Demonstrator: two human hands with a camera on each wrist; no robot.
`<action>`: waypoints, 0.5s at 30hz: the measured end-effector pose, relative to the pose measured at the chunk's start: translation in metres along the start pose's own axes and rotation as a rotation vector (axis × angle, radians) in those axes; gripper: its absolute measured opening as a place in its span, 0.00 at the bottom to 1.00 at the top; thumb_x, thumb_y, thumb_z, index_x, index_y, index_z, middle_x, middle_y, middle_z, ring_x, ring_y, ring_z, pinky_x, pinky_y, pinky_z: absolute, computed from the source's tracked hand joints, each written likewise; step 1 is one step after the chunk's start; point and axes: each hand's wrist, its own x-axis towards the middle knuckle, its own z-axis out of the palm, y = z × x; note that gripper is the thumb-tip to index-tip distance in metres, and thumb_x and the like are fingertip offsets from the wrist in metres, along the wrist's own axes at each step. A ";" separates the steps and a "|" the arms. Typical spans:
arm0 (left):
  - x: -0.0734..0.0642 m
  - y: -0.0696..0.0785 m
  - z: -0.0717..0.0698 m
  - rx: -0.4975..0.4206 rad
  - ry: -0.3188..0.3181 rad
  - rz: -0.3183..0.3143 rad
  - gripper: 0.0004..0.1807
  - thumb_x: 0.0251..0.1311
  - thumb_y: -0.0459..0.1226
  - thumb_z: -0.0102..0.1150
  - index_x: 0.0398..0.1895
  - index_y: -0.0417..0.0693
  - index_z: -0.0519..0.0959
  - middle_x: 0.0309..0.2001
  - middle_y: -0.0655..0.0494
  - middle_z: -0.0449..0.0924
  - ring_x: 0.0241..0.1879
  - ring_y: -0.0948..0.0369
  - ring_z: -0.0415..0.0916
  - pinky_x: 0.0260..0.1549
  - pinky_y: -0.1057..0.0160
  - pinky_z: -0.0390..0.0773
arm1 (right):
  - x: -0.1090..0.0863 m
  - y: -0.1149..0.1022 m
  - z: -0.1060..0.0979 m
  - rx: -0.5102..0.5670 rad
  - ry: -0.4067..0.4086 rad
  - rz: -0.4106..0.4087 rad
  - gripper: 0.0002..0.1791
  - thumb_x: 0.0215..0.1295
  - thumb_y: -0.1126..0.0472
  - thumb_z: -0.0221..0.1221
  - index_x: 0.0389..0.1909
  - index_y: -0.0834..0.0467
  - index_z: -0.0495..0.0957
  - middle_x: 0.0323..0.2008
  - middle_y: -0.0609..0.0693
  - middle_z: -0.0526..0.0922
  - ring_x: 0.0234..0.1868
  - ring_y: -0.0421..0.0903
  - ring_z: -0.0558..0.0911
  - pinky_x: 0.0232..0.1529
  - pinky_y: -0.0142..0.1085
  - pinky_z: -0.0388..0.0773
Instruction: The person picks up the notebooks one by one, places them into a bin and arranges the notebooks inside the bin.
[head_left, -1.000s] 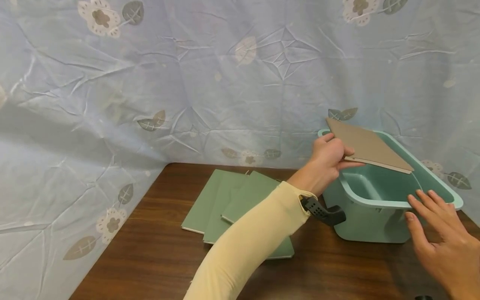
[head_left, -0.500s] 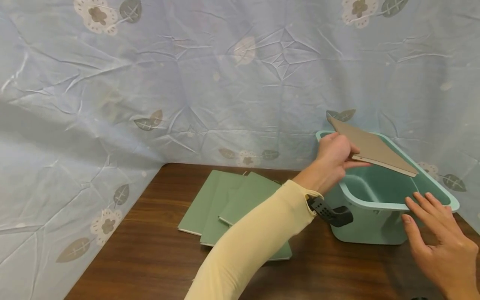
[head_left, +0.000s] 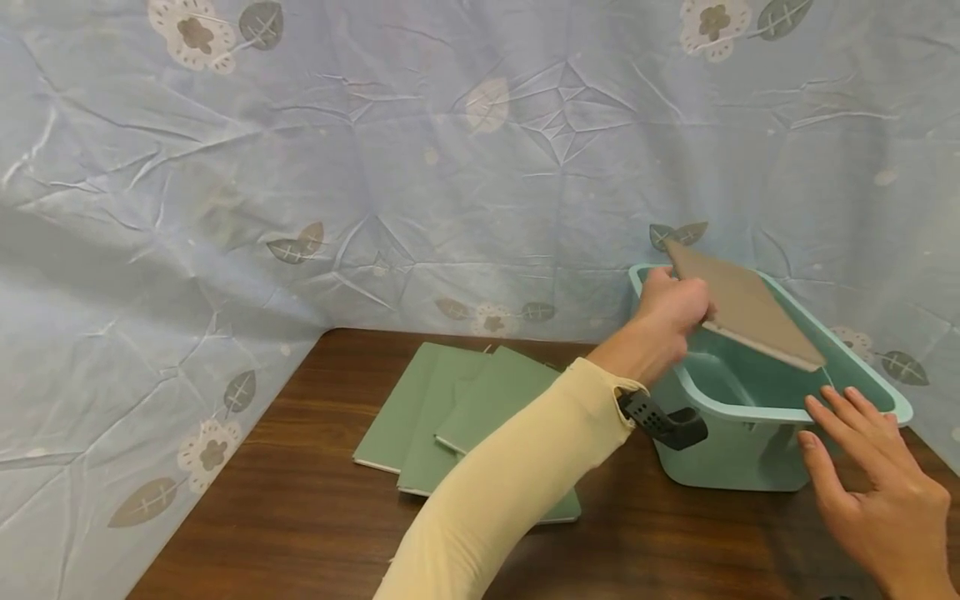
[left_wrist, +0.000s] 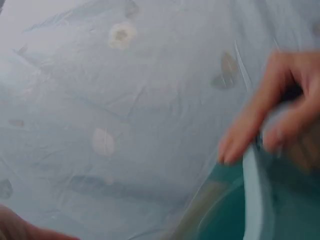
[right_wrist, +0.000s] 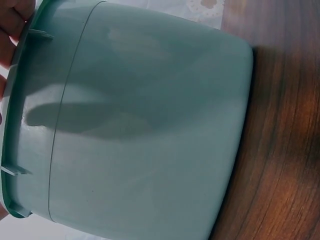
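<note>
While the left hand (head_left: 671, 307) pinches a brown book (head_left: 753, 312) by its near edge, tilted over the mouth of a teal bin (head_left: 738, 454), the right hand (head_left: 881, 492) lies with fingers extended against the bin's near rim. The left arm, in a pale yellow sleeve (head_left: 502, 492) with a black strap (head_left: 663, 421) at the wrist, reaches diagonally forward. Green books (head_left: 393, 408) overlap on the brown wood-grain tabletop (head_left: 262, 508), left of the bin; behind hangs a creased, pale blue-grey floral sheet (head_left: 450, 167).
</note>
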 end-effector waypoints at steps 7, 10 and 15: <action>-0.005 0.015 -0.004 0.077 0.044 0.000 0.44 0.52 0.41 0.68 0.73 0.65 0.60 0.72 0.58 0.63 0.68 0.51 0.65 0.61 0.44 0.71 | 0.002 -0.004 0.002 0.028 0.053 -0.018 0.21 0.66 0.52 0.62 0.57 0.57 0.81 0.61 0.53 0.80 0.70 0.40 0.70 0.76 0.36 0.57; -0.007 0.016 -0.005 0.045 0.033 -0.029 0.42 0.52 0.43 0.68 0.72 0.64 0.61 0.71 0.59 0.64 0.67 0.49 0.66 0.59 0.39 0.71 | 0.000 -0.001 0.001 0.015 0.014 -0.011 0.23 0.66 0.51 0.62 0.59 0.56 0.80 0.62 0.53 0.78 0.71 0.41 0.69 0.76 0.35 0.56; -0.009 0.013 -0.007 0.027 0.022 -0.047 0.40 0.52 0.43 0.67 0.70 0.62 0.64 0.69 0.58 0.65 0.65 0.49 0.68 0.56 0.38 0.73 | -0.003 0.003 -0.002 -0.015 -0.056 0.017 0.24 0.66 0.52 0.62 0.62 0.53 0.77 0.65 0.53 0.76 0.73 0.41 0.66 0.77 0.35 0.53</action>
